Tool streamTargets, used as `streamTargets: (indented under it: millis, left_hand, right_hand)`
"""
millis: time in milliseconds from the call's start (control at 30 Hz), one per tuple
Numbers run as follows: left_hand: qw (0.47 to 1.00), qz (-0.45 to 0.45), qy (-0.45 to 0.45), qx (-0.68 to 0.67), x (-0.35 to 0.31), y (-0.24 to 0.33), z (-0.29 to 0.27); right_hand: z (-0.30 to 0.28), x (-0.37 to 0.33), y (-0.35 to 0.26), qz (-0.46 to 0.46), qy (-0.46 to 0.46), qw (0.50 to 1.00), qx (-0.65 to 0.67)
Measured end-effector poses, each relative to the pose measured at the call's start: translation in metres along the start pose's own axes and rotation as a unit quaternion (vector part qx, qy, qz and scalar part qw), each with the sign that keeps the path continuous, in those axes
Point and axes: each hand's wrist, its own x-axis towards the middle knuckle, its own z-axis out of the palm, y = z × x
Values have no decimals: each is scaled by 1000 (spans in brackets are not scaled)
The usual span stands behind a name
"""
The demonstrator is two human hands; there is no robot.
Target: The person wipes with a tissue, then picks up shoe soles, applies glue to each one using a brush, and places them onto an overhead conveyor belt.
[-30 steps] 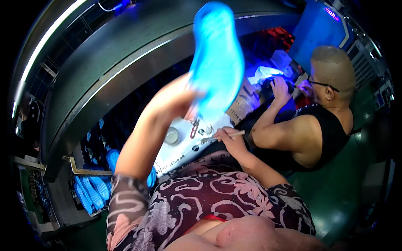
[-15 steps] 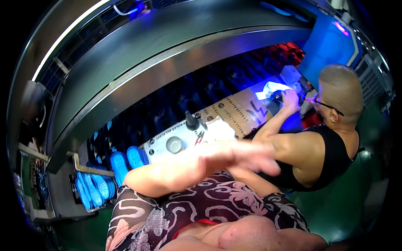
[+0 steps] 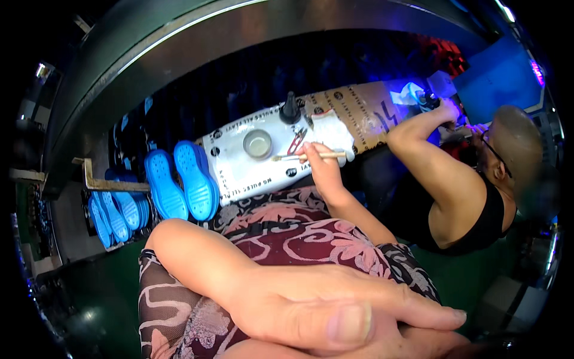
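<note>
My right hand is shut on a thin wooden brush whose tip points left toward a small round dish on the white work board. My left hand lies flat and very close to the camera at the bottom, fingers stretched out, with nothing in it. Two blue shoe soles stand side by side just left of the board, tread side up. My patterned dark red garment fills the middle.
A black bottle and a red-handled tool sit on the board. More blue soles hang on a rack at the left. A co-worker in a black sleeveless top works at the right over a cardboard sheet under blue light.
My left hand held a blue sole raised high, then swept down; now it lies flat and empty near the camera. My right hand stays at the board with the brush.
</note>
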Motion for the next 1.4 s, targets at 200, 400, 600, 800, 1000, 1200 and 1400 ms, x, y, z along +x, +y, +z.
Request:
streamTargets:
  millis: [200, 400, 600, 800, 1000, 1200, 1400]
  left_hand:
    - [997, 66, 29, 4, -17, -22, 6]
    - [977, 112, 48, 175, -45, -23, 15]
    - [867, -72, 149, 470, -127, 14, -19]
    - [42, -162, 702, 693, -358, -4, -76]
    - [108, -374, 734, 556, -441, -11, -88]
    - [90, -263, 772, 572, -440, -15, -92]
    - [479, -25, 847, 228, -448, -9, -84]
  right_hand:
    - [10, -7, -5, -1, 10, 1000, -26]
    - [9, -11, -18, -6, -26, 999, -20]
    - [1, -13, 4, 0, -1, 998, -57]
    - [-2, 5, 5, 3, -22, 999, -48]
    - [22, 43, 22, -5, -126, 974, -188]
    - [44, 68, 59, -200, -140, 915, -322]
    - [37, 74, 68, -214, -180, 881, -383]
